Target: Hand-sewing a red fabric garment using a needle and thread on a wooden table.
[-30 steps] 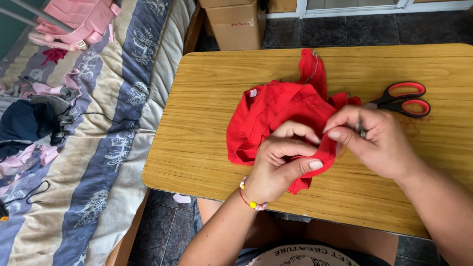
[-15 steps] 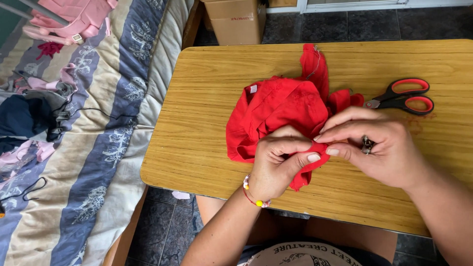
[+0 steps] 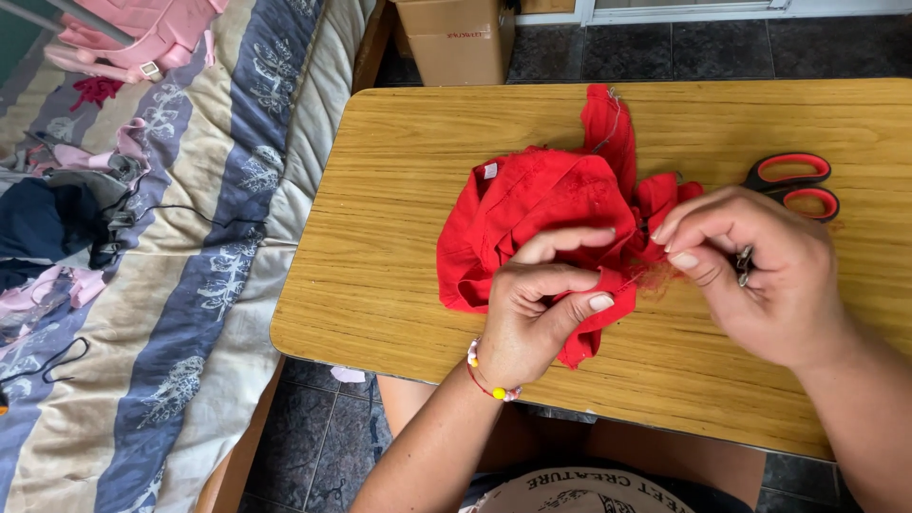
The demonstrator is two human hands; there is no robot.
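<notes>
A crumpled red garment (image 3: pixel 546 204) lies on a light wooden table (image 3: pixel 399 190). My left hand (image 3: pixel 541 309) pinches a fold of its lower edge between thumb and fingers; a beaded bracelet is on that wrist. My right hand (image 3: pixel 760 275) is just right of the cloth, fingers pinched together, with a thin red thread running from the cloth towards them. A small metal tool shows between its fingers. Red-handled scissors (image 3: pixel 793 185) lie on the table behind my right hand, blades hidden by it.
A bed (image 3: pixel 171 275) with a striped, flowered cover stands left of the table, strewn with pink and dark clothes (image 3: pixel 57 218). A cardboard box (image 3: pixel 456 38) sits on the dark tiled floor beyond the table.
My right hand has drawn away to the right from the cloth and my left hand, pulling the thread out. The left hand keeps its pinch on the cloth.
</notes>
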